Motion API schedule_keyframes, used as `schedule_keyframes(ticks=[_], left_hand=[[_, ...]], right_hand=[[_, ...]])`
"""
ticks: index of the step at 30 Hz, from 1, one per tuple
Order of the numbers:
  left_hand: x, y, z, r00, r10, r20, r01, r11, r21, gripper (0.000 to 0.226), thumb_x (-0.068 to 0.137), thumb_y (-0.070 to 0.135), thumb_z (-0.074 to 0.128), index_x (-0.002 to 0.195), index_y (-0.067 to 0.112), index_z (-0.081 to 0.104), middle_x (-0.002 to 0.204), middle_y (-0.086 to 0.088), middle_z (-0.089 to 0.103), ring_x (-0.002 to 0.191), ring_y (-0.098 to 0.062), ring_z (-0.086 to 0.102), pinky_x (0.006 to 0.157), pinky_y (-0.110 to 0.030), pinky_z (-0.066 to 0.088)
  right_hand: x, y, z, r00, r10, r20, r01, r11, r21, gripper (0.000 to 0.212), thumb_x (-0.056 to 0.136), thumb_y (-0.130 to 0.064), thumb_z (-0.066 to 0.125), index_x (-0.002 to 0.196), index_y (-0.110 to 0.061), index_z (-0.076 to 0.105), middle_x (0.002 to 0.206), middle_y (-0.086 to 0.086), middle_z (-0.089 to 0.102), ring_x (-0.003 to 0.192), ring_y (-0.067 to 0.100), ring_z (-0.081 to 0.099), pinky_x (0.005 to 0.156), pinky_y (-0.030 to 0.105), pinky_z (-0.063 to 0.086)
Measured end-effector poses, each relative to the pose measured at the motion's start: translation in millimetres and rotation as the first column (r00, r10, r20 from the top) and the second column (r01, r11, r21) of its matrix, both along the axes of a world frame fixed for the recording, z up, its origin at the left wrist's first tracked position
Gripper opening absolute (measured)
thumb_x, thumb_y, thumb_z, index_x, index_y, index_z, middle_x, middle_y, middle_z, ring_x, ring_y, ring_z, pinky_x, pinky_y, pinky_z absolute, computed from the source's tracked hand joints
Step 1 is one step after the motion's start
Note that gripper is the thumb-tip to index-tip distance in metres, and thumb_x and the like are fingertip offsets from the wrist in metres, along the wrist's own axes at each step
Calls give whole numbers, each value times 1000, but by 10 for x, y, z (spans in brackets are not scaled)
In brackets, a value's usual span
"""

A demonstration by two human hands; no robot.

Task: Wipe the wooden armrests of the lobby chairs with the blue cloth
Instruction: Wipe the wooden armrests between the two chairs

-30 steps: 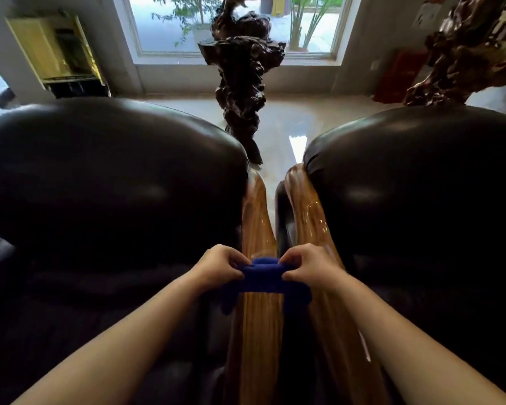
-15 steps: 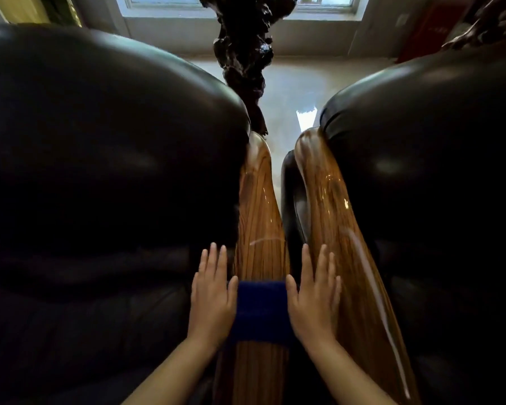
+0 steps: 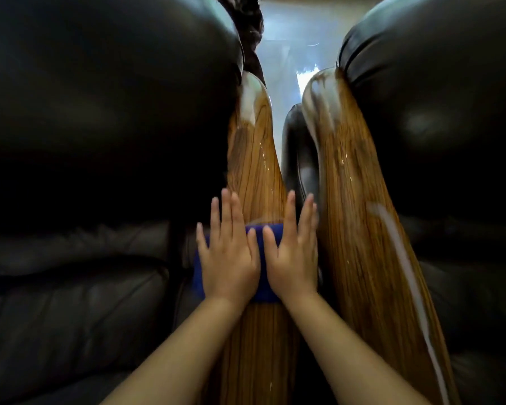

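Note:
The blue cloth (image 3: 264,290) lies folded across the left chair's glossy wooden armrest (image 3: 254,171). My left hand (image 3: 228,252) and my right hand (image 3: 294,252) rest flat on top of it, side by side, fingers straight and pointing away from me. Most of the cloth is hidden under my palms; its edges show at the left, between the thumbs and below the wrists. The right chair's wooden armrest (image 3: 360,206) runs parallel just to the right, with nothing touching it.
Two black leather chairs fill the sides: the left one (image 3: 100,141) and the right one (image 3: 438,112). A narrow dark gap separates the armrests. A dark carved wooden sculpture (image 3: 250,33) and shiny floor (image 3: 298,39) show beyond.
My hands went from pinching the cloth to lying flat beside it, and now they have moved together on top of it. The view has dropped closer to the armrests.

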State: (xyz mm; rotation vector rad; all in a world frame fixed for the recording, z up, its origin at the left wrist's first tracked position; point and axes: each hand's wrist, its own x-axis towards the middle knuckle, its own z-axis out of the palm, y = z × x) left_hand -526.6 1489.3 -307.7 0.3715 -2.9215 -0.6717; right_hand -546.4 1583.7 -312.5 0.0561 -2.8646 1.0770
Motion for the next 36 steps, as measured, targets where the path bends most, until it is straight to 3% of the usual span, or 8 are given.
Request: schedule_keyframes(ticks=[3, 5, 8, 11, 17, 24, 31, 36], left_hand=[[-347, -36, 121, 1000, 19, -11, -18, 998, 65, 60, 94, 37, 20, 142, 23, -13, 157, -1, -10, 144, -14, -10, 118, -50, 5], [-331, -115, 180, 998, -13, -63, 20, 993, 113, 63, 94, 37, 24, 139, 28, -18, 155, 0, -18, 143, -16, -17, 118, -50, -2], [80, -322, 143, 969, -231, -89, 240, 965, 106, 61, 92, 40, 23, 140, 39, -13, 151, 11, -25, 142, -13, -21, 117, -43, -8], [361, -439, 27, 909, -408, 89, 399, 911, 103, 55, 94, 39, 25, 137, 44, -9, 151, 17, -20, 140, -5, -21, 120, -42, 4], [8, -375, 135, 928, -360, 93, 342, 925, 168, 53, 95, 38, 30, 135, 43, -4, 150, 18, -16, 138, 0, -21, 113, -24, -3], [-967, -505, 329, 940, -321, 113, 283, 922, 263, 58, 92, 23, 46, 142, 31, 18, 157, 4, 0, 144, -14, -6, 118, -35, 2], [-1672, -589, 416, 952, -278, 125, 257, 953, 162, 61, 89, 13, 50, 143, 23, 23, 158, -5, 5, 144, -24, 6, 118, -35, 8], [-1834, -601, 504, 965, -236, 114, 223, 968, 114, 61, 83, 10, 57, 139, 19, 35, 154, -10, 23, 139, -29, 24, 116, -38, 21]], right_hand=[[-381, -48, 137, 997, 24, 67, -27, 999, 39, 66, 90, -56, 24, 132, -45, -25, 155, 2, -21, 141, 16, -17, 112, 51, -1], [-371, 0, 184, 996, 49, 71, -50, 999, 3, 64, 92, -52, 27, 132, -49, -24, 154, -1, -26, 140, 16, -20, 111, 55, -3], [-29, 184, 165, 984, 180, -3, -179, 979, -97, 59, 94, -39, 35, 136, -51, -6, 151, -15, -17, 141, 9, -15, 112, 43, 3], [135, 270, 125, 955, 290, 68, -279, 951, -137, 58, 95, -28, 43, 136, -45, 7, 150, -20, -6, 141, 5, -8, 113, 28, 4], [-217, 217, 210, 937, 314, 152, -298, 947, -119, 61, 93, -29, 47, 137, -42, 7, 151, -16, -5, 138, 3, -5, 110, 27, 5], [-1174, -5, 298, 925, 305, 225, -272, 948, -165, 62, 91, -26, 51, 144, -32, 18, 158, 3, 8, 142, 22, 15, 112, 33, 18], [-1869, -214, 339, 950, 223, 221, -201, 973, -117, 59, 89, -26, 55, 142, -26, 29, 151, 10, 31, 135, 27, 34, 108, 34, 29], [-1902, -221, 406, 984, 169, 65, -168, 986, -22, 49, 85, -25, 62, 131, -18, 49, 130, 11, 57, 118, 27, 52, 98, 36, 40]])
